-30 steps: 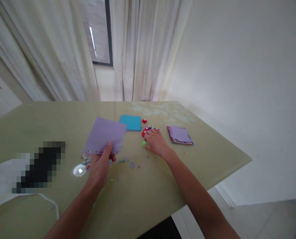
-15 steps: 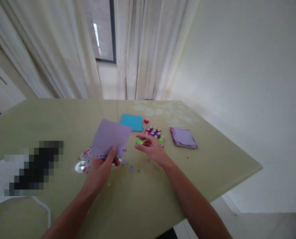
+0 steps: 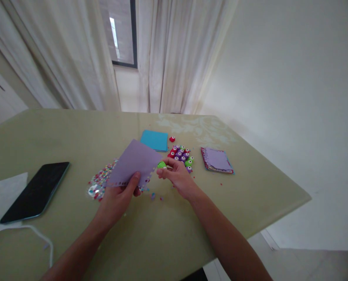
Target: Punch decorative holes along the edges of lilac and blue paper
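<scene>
My left hand (image 3: 118, 198) pinches the lower edge of a lilac paper sheet (image 3: 136, 162) with punched holes along its border, held tilted above the table. My right hand (image 3: 178, 176) grips a small green punch (image 3: 161, 165) right at the sheet's right edge. Just behind my right hand sits a cluster of small red, purple and green punches (image 3: 181, 154). One more red punch (image 3: 172, 139) lies apart, further back.
A blue paper stack (image 3: 154, 140) lies behind the sheet. A pile of punched coloured papers (image 3: 216, 160) sits to the right. Confetti (image 3: 100, 182) is scattered at left. A black phone (image 3: 36, 191) rests on white paper (image 3: 0, 199) on the green table (image 3: 162, 234).
My right hand lifted the green punch from the cluster and brought it left to the lilac sheet's edge. My left hand tilted the sheet toward it.
</scene>
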A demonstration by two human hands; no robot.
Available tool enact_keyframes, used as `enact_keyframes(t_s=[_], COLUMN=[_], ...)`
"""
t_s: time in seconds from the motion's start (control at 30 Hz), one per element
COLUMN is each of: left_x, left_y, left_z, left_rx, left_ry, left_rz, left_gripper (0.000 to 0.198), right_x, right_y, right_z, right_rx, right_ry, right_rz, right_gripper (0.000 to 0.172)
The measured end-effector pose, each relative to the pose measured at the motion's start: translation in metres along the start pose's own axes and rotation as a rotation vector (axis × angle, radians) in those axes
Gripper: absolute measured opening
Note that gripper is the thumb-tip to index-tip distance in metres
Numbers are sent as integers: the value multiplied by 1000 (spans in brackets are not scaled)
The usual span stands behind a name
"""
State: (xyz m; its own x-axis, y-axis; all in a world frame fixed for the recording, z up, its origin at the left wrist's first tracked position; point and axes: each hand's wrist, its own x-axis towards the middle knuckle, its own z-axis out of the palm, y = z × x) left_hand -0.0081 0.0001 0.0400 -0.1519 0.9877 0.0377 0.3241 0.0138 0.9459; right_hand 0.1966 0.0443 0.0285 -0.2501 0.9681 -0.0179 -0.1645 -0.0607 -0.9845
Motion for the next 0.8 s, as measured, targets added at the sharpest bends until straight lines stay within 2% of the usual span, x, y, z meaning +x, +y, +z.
enact_keyframes(t_s=[0.17,0.33,0.5,0.8], left_x=[1,4,5,2], left_y=[-13,-21,-23,-13], left_z=[3,1,2,3], left_rx=[32,68,62,-34], left_ry=[-7,-77,-109,-122], left_rz=[14,-9,-2,-33], left_gripper=[51,52,49,47], right_x=[-1,0,1,3], right_y=[0,4,9,12], right_z=[0,-2,-3,-2], right_rx=[-21,-11,49,-4], right_ry=[-37,-45,-57,-61], right_rz=[11,28,88,61], right_gripper=[43,48,54,52])
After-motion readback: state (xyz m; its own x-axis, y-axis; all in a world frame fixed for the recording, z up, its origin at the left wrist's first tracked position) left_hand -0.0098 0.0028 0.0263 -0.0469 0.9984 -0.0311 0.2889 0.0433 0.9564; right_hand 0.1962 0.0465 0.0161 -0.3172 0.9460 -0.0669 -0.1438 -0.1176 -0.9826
